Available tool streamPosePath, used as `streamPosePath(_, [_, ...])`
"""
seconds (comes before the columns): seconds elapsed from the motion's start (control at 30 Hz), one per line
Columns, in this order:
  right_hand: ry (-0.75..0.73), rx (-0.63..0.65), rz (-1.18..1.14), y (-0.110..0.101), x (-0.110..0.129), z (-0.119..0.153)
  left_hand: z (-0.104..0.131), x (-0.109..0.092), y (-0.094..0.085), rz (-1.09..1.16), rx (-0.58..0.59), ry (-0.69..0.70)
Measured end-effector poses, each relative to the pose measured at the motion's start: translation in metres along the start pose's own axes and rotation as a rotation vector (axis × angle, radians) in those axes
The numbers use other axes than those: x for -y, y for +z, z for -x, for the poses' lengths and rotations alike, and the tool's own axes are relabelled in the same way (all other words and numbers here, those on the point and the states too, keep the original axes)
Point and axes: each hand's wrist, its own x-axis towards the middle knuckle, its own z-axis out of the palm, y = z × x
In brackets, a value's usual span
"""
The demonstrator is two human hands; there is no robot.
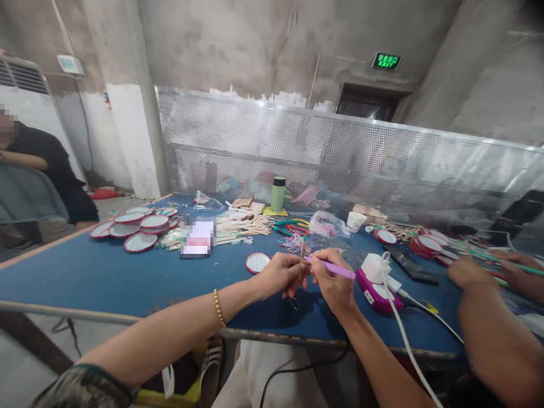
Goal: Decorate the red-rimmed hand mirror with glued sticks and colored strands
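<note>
Near the table's front edge, my left hand [283,275] pinches a thin wooden stick [303,247] that stands upright between its fingers. A small thin loop [294,304] hangs below those fingers. My right hand [334,280] is closed on a purple pen-like tool [338,269], its tip close to the stick and to my left fingertips. Just left of my left hand lies a round white disc with a red rim [257,262]. Pink and white small strands [295,243] lie behind my hands. The exact contact between tool and stick is too small to tell.
Red-rimmed discs [140,242] pile up at the left, beside a phone [198,238] and many sticks [238,226]. A green bottle [277,195] stands behind. To the right are a magenta power strip [378,292], a dark phone [410,265] and another person's hands [471,272].
</note>
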Motion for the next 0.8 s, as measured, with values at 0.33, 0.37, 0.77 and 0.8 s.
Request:
streamPosePath(0.33, [0.043, 0.004, -0.042, 0.0012, -0.0013, 0.0007, -0.0009, 0.0004, -0.0009, 0.010, 0.003, -0.016])
streamPosePath(0.37, [0.044, 0.004, -0.041, 0.0012, -0.0015, 0.0009, -0.0006, 0.0002, -0.0009, 0.008, 0.001, -0.018])
streamPosePath(0.77, [0.015, -0.002, -0.007, 0.0005, -0.0005, 0.0002, -0.0003, -0.0004, 0.0000, 0.013, 0.001, -0.017])
streamPosePath(0.8, [0.012, -0.002, -0.008, 0.0005, -0.0005, 0.0003, -0.0003, -0.0003, 0.0000, 0.011, 0.002, -0.017])
